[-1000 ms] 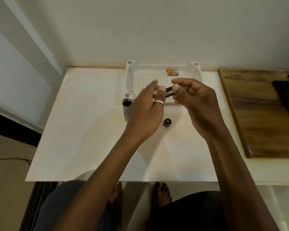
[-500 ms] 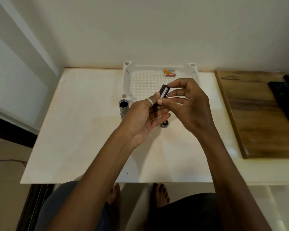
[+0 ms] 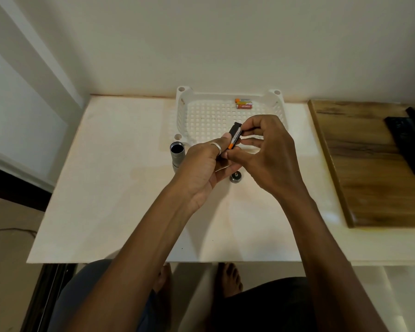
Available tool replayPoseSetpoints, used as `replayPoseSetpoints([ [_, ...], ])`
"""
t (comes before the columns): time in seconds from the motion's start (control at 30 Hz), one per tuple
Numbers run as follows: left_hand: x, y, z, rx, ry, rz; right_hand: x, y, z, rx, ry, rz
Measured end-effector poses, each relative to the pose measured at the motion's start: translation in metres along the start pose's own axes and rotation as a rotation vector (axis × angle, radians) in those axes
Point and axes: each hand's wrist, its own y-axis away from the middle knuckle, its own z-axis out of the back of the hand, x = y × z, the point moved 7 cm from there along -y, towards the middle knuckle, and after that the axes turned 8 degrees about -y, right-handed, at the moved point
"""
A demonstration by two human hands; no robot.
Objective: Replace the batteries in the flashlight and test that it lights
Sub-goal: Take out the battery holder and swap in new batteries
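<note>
Over the middle of the white table, my left hand (image 3: 206,164) and my right hand (image 3: 268,152) together hold a black battery holder (image 3: 234,136) with a black-and-orange battery in it. The left thumb, wearing a ring, presses its lower end; the right fingertips pinch its upper end. The silver flashlight body (image 3: 177,154) stands upright and open-ended just left of my left hand. Its round tail cap (image 3: 235,177) lies on the table under my hands. Two orange and red batteries (image 3: 244,104) lie at the back of the white basket (image 3: 185,111).
A wooden board (image 3: 369,164) lies on the table's right side with a black object (image 3: 410,140) on it. The wall runs close behind the basket. The table's front edge (image 3: 153,261) is near my knees and bare feet.
My left hand turned palm-up and closed on the holder's lower end beside the right hand. The holder tilted up to near upright, and an orange-tipped battery now shows in it.
</note>
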Motion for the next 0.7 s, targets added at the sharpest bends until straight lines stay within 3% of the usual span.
replayPoseSetpoints([
  [0.47,-0.0008,-0.0041,0.0023,-0.005,0.007,-0.013,0.0003,0.0035,-0.0043,-0.012,0.063,0.067],
  [0.7,-0.0040,-0.0033,0.0045,-0.012,0.036,-0.012,0.0003,0.0033,-0.0001,-0.020,-0.046,0.006],
])
